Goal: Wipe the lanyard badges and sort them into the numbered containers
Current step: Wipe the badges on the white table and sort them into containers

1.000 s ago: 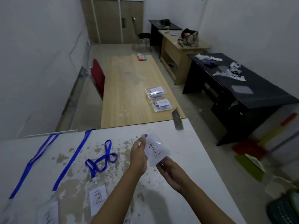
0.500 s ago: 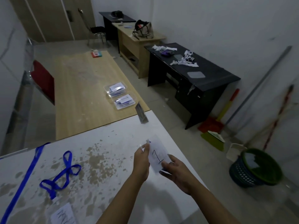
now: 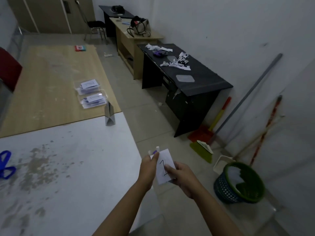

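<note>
Item in hand: badge (image 3: 164, 166), a white card marked "1", with a bit of purple and a white clip showing at its top. My left hand (image 3: 148, 169) pinches its upper left corner; my right hand (image 3: 183, 176) grips its lower right side, thumb across the face. I hold it in the air just past the right edge of the white tabletop (image 3: 71, 164), over the floor.

Containers: 2 clear ones on the wooden table (image 3: 47, 86), near its right edge. The nearer, container 1 (image 3: 92, 101), carries a slip marked "1"; the farther, container 2 (image 3: 88, 86), just beside it, carries a slip whose mark looks like "2".

Lanyard (image 3: 6, 165): blue, looped, at the white tabletop's left edge, partly cut off.

Stand (image 3: 110, 114): small, grey, upright at the white tabletop's far right corner.

Basket (image 3: 238, 183): green-rimmed, on the floor to my right.
</note>
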A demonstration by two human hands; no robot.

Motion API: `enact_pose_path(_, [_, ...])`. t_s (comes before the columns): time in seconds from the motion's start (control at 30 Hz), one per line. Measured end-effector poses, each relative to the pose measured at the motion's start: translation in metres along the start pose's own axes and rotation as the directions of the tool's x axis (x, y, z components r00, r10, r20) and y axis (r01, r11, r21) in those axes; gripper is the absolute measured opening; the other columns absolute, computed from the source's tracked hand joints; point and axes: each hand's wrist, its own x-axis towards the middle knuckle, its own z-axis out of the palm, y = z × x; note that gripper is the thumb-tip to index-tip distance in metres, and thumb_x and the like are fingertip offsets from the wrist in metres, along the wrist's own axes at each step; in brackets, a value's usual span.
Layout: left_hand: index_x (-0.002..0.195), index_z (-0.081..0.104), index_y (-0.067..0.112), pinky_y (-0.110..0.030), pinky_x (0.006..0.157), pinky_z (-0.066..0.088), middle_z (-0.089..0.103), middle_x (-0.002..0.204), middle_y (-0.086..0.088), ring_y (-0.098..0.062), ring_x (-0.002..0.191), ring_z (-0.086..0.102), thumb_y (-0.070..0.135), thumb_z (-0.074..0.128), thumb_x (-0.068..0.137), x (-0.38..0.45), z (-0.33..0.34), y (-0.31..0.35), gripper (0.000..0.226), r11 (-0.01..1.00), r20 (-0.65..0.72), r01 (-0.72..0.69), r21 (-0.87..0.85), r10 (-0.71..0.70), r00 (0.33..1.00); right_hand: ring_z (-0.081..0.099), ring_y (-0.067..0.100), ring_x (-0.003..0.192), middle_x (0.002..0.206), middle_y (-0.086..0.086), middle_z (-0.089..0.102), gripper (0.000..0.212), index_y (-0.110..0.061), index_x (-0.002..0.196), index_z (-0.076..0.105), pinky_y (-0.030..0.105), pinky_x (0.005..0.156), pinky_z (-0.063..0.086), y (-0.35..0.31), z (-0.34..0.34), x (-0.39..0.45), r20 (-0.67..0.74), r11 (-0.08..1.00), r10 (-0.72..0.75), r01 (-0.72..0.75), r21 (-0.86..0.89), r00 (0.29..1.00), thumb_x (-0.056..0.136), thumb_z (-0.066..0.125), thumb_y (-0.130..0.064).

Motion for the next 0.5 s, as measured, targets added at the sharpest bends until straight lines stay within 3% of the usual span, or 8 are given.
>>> enact_pose_path(0.1, [0.089,0.062,0.022,-0.031,0.068,0.058,0.070,0.086,-0.006,-0.022,0.079,0.069,0.035,0.048,0.100,-0.008,0.046,0.004,0.022,0.999,0.040,0.003,-0.033,-0.002,0.999,0.070,0.026,0.097,0.107,0.014,0.072,0.031,-0.003,0.120,0.064,0.031,0.077,0.058,0.001,-0.048,0.000,-0.029,0.999,0.026,-0.025,0.034,0.999,0.094,0.063,-0.020])
enact_pose_path(0.2, [0.103,0.060,0.016,-0.037,0.080,0.058,0.069,0.101,-0.015,-0.026,0.090,0.068,0.028,0.048,0.100,-0.009,0.075,0.011,0.017,0.995,0.156,-0.028,-0.097,0.043,0.987,0.068,0.029,0.103,0.110,0.014,0.072,0.032,-0.006,0.122,0.063,0.034,0.081,0.058,-0.003,-0.086,0.002,-0.022,0.997,0.052,-0.050,0.063,0.998,0.093,0.063,-0.019])
enact_pose_path(0.3, [0.110,0.061,0.013,-0.033,0.078,0.059,0.069,0.101,-0.014,-0.023,0.088,0.069,0.024,0.052,0.099,0.000,0.089,0.022,0.018,0.986,0.238,-0.033,-0.165,0.072,0.968,0.069,0.025,0.101,0.109,0.010,0.073,0.029,-0.011,0.120,0.064,0.029,0.074,0.058,-0.009,-0.111,0.010,-0.004,0.994,0.042,-0.042,0.099,0.999,0.093,0.064,-0.022])
enact_pose_path(0.5, [0.101,0.067,0.010,-0.026,0.070,0.058,0.075,0.088,-0.005,-0.016,0.079,0.072,0.024,0.058,0.095,0.047,0.101,0.030,0.018,0.986,0.209,-0.012,-0.169,0.047,0.977,0.069,0.024,0.097,0.105,0.008,0.074,0.024,-0.012,0.115,0.066,0.028,0.070,0.056,-0.026,-0.131,0.057,-0.001,0.997,0.052,-0.052,0.055,0.999,0.093,0.064,-0.022])
